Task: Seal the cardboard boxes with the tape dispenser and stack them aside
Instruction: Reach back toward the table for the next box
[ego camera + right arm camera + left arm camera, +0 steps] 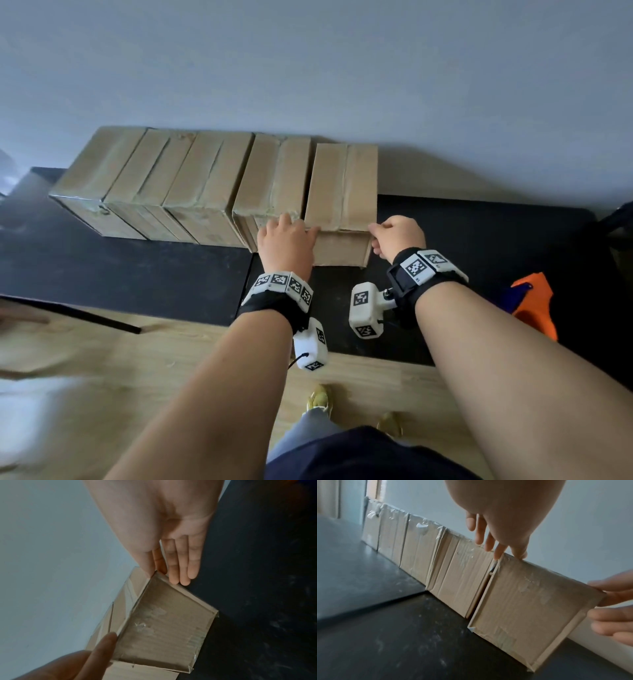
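Several taped cardboard boxes stand in a row along the wall on a black table. The rightmost box sticks out a little in front of its neighbours. My left hand holds its upper left front corner, thumb on the front and fingers over the top edge. My right hand holds the upper right corner, thumb at the edge and straight fingers along the right side. An orange and blue object, possibly the tape dispenser, lies at the table's right end.
A pale wall stands directly behind the boxes. Bare black tabletop lies right of the held box. The table's front edge runs just under my wrists, with wooden floor and my feet below.
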A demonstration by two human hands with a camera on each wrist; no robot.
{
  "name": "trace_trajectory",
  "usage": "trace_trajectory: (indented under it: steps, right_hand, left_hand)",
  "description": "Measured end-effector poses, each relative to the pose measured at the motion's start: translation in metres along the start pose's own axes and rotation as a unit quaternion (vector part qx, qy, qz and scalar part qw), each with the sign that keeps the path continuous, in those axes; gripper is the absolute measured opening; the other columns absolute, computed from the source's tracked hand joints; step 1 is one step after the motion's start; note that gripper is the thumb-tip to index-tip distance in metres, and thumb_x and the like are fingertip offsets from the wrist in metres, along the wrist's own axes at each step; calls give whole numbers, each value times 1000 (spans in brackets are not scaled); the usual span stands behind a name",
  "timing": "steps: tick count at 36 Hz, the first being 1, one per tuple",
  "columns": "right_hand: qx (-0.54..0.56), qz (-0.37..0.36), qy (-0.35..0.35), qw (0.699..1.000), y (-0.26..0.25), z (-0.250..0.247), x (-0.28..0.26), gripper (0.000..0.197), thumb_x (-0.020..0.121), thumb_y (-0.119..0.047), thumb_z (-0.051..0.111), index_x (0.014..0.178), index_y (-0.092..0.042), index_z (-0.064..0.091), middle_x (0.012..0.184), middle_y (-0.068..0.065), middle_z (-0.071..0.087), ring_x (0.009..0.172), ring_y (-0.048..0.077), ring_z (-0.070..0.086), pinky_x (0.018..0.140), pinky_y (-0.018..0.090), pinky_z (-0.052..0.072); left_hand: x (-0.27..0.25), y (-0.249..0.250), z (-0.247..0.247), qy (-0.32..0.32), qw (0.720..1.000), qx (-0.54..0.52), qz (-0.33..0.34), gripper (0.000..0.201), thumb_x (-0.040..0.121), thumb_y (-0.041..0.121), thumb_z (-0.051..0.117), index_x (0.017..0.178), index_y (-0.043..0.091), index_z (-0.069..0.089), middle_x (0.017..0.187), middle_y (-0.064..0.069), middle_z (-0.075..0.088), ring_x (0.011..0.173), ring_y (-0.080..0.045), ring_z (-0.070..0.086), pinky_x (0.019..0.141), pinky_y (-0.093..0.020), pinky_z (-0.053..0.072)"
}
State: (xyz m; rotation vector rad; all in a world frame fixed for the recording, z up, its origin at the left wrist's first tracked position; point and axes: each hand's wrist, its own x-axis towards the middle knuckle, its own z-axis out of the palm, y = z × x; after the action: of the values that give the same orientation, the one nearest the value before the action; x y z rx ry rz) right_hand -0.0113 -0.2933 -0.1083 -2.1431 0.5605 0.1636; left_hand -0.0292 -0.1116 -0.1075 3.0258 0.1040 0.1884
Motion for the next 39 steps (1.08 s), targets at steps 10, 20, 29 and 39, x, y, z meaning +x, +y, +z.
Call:
trace_trajectory:
  steps: [10, 20, 29, 39]
  right_hand:
    - [22, 17, 45, 999, -18, 19, 12, 23, 86, -35, 63, 77, -14, 64, 74, 6, 71, 74, 26, 70, 74, 45, 59]
    - [53, 68, 60, 994, -4, 11, 6, 28, 93, -41, 49, 84, -17, 61, 72, -1, 71, 78, 23, 70, 81, 45, 57]
    - [-59, 95, 104, 988, 62, -49, -6, 22, 97, -26, 52, 106, -12, 66, 104, 5, 69, 95, 25, 63, 70, 28, 40]
    - [-154, 155, 152, 964, 154, -117, -37, 30, 87, -13, 55, 117, -8, 49, 112, 12, 63, 101, 34, 62, 83, 39, 53]
  left_hand:
    - [32, -16, 4, 65, 993, -30, 97, 28, 85, 34, 67, 92, 8, 61, 93, -9, 57, 87, -30, 54, 76, -40, 45]
    - [29, -2, 15, 88, 985, -72, 130, 18, 86, 26, 61, 87, 9, 60, 87, -7, 57, 81, -27, 54, 71, -37, 45]
    - [-2, 74, 21, 19, 972, -118, 203, 17, 93, 20, 50, 101, 8, 59, 101, -9, 58, 94, -31, 54, 78, -40, 43]
    - [-56, 166, 53, -96, 959, -81, 254, 27, 94, 22, 45, 115, 12, 58, 112, -7, 59, 105, -28, 53, 86, -37, 40]
